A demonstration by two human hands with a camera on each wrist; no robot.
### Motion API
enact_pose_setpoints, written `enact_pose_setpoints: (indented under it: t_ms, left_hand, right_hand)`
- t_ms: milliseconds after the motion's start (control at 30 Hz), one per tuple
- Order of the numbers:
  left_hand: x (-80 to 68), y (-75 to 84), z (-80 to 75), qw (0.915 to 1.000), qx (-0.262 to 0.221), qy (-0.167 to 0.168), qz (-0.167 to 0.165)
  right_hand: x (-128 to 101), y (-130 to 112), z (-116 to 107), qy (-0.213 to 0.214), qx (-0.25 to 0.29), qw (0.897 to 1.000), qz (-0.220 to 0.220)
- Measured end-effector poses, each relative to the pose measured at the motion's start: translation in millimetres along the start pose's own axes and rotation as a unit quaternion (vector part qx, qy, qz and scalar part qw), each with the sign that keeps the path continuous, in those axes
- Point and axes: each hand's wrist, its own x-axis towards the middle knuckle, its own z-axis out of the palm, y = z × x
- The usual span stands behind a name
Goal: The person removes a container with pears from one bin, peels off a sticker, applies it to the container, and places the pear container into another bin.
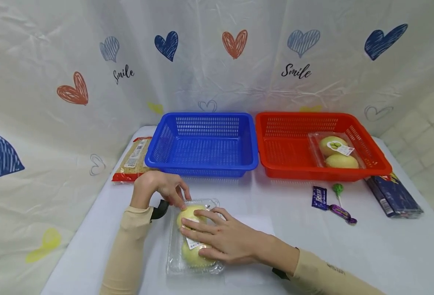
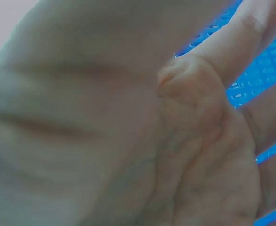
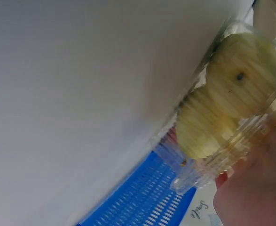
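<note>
A clear plastic fruit box (image 1: 174, 262) lies on the white table in front, with two pale yellow fruits (image 1: 195, 259) inside and a white label over them. My right hand (image 1: 231, 237) rests across the fruits, its fingers spread and nearly straight. In the right wrist view the fruits (image 3: 241, 75) show through the clear plastic, beside part of that hand. At the box's far left corner is my left hand (image 1: 169, 188), fingers pointing down, fingertips right at the rim and the upper fruit. The left wrist view shows mostly its palm (image 2: 208, 155), with the fingers apart; the fingertips are hidden there.
Behind the hands stand a blue basket (image 1: 202, 170) and a red basket (image 1: 312, 174), the red one holding another fruit box (image 1: 340, 153). A bag of grain (image 1: 133, 159) lies left. At right are a blue packet (image 1: 319, 197), lollipop (image 1: 337, 189), purple candy (image 1: 340, 212) and dark-blue pack (image 1: 395, 198).
</note>
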Motion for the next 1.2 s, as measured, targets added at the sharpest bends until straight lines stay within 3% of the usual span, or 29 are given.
enact_pose_setpoints:
  t_ms: [333, 433, 533, 600, 667, 733, 833, 967, 1000, 1067, 1133, 1200]
  left_hand:
    - [2.5, 2.4, 2.0, 0.9997, 0.013, -0.007, -0.020]
    - [2.6, 2.6, 3.3, 0.9997, 0.012, -0.019, -0.014]
    - [2.3, 2.3, 3.5, 0.9996, 0.004, -0.028, -0.003]
    - [2.0, 2.7, 3.0, 0.9995, 0.005, -0.032, 0.006]
    - [2.9, 3.2, 3.7, 0.9995, 0.006, -0.026, 0.016]
    - [5.5, 4.5, 6.2, 0.9991, 0.016, -0.013, 0.036]
    - [9.0, 8.4, 13.9, 0.9978, 0.012, 0.006, 0.065]
    - [9.7, 17.9, 20.5, 0.9949, -0.001, 0.021, 0.098]
    - [9.2, 20.7, 20.4, 0.9932, -0.001, 0.034, 0.111]
    - [8.5, 26.0, 18.0, 0.9843, 0.010, 0.092, 0.150]
    - [7.5, 31.0, 13.6, 0.9669, 0.016, 0.172, 0.188]
    - [7.1, 34.5, 9.3, 0.9442, 0.027, 0.251, 0.212]
  right_hand:
    - [-30.8, -7.0, -12.5, -0.018, 0.073, 0.996, -0.057]
    - [-32.0, -1.6, -13.9, 0.000, 0.110, 0.992, -0.069]
    - [-30.1, 4.2, -12.9, 0.049, 0.166, 0.983, -0.059]
    - [-25.1, 6.7, -12.3, 0.096, 0.173, 0.980, -0.023]
    - [-17.3, 9.5, -11.9, 0.133, 0.148, 0.979, 0.040]
    - [-7.5, 12.5, -13.0, 0.134, 0.127, 0.976, 0.116]
    - [4.5, 18.3, -17.5, 0.061, 0.150, 0.964, 0.211]
    - [9.2, 30.0, -23.9, -0.035, 0.232, 0.933, 0.273]
    - [8.1, 33.6, -25.9, -0.044, 0.249, 0.927, 0.277]
    - [3.7, 40.3, -30.4, -0.043, 0.289, 0.915, 0.279]
    - [-3.5, 44.0, -37.4, -0.026, 0.323, 0.907, 0.268]
    - [-12.7, 43.8, -47.0, -0.004, 0.350, 0.904, 0.247]
